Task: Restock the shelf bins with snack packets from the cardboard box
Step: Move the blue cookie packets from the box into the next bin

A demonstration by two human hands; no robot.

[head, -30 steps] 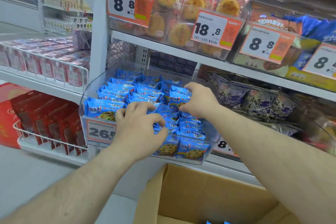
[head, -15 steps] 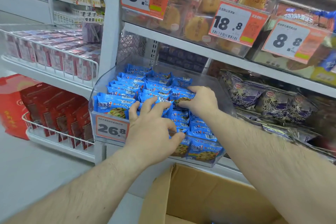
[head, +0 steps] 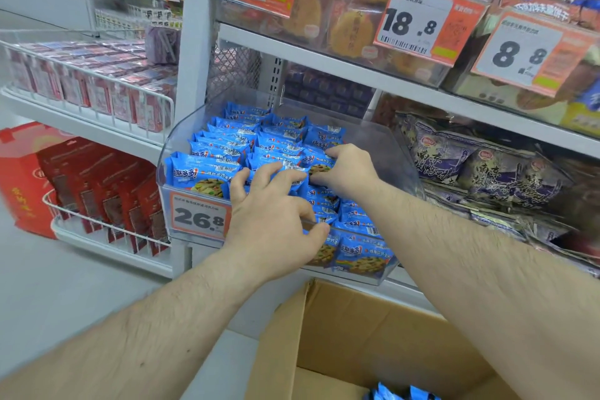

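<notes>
Snack packets [head: 259,153], blue, fill the clear shelf bin [head: 394,153] at frame centre, packed in rows; a 26.8 price tag [head: 198,217] sits on the bin front at 9 o'clock from the left hand. Left hand [head: 272,221] lies over the front rows, fingers spread and bent onto the packets, thumb at the bin's front lip; cannot tell whether it grips one or only presses. Right hand [head: 345,169] at 1 o'clock from the left hand, just beside it, fingers curled down onto a packet in the middle rows, looks like a pinch. Cardboard box [head: 373,334] open at 6 o'clock below the bin, a few blue packets [head: 402,393] visible at its bottom edge. Purple packets [head: 487,169] in the next bin at 3 o'clock. Yellow pastries [head: 350,32] on the shelf above at 12 o'clock. Red boxes [head: 107,191] in a wire rack at 9 o'clock.
</notes>
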